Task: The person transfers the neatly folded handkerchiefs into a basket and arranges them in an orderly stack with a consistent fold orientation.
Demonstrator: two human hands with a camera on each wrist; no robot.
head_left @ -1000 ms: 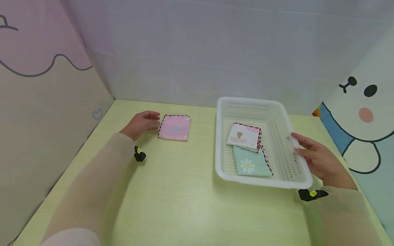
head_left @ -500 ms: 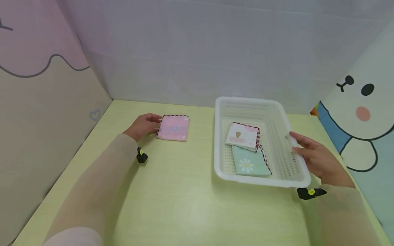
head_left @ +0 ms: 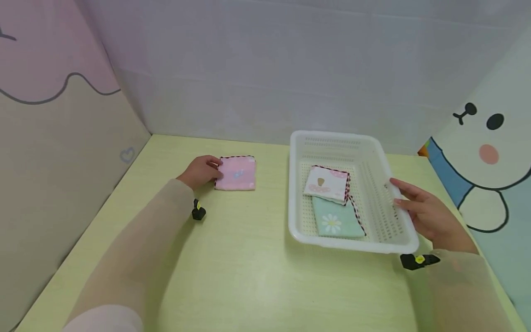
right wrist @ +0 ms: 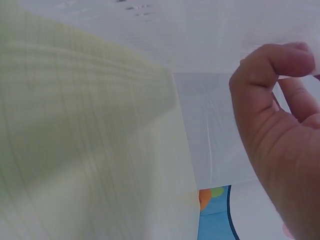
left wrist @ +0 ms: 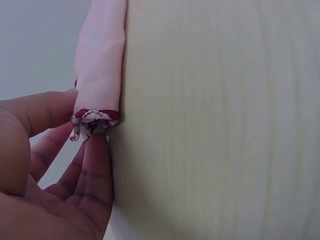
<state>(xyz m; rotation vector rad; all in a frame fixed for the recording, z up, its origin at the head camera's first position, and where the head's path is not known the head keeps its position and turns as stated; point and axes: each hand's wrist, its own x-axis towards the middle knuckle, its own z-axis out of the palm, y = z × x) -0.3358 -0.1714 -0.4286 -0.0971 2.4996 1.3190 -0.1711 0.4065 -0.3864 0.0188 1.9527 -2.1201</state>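
Note:
A folded pink towel (head_left: 237, 173) with a red-and-white stitched edge lies flat on the table, left of centre. At its left edge my left hand (head_left: 202, 171) pinches it. In the left wrist view the thumb presses on one face of the towel (left wrist: 102, 60), and the fingertips sit at its stitched end. My right hand (head_left: 435, 214) grips the right rim of a white plastic basket (head_left: 295, 193), thumb over the rim. Inside the basket lie a folded white towel (head_left: 329, 182) with pink prints and, partly beneath it, a green towel (head_left: 333, 221) with a daisy.
The pale yellow table (head_left: 249, 267) runs back to a whitish curtain (head_left: 232, 83). Printed panels with cartoon shapes stand at the left and right sides. The basket (right wrist: 200, 30) wall fills the top of the right wrist view.
My left hand has moved right to the pink towel and taken its left edge between thumb and fingers. My right hand and the basket stay in place; the head view has shifted slightly.

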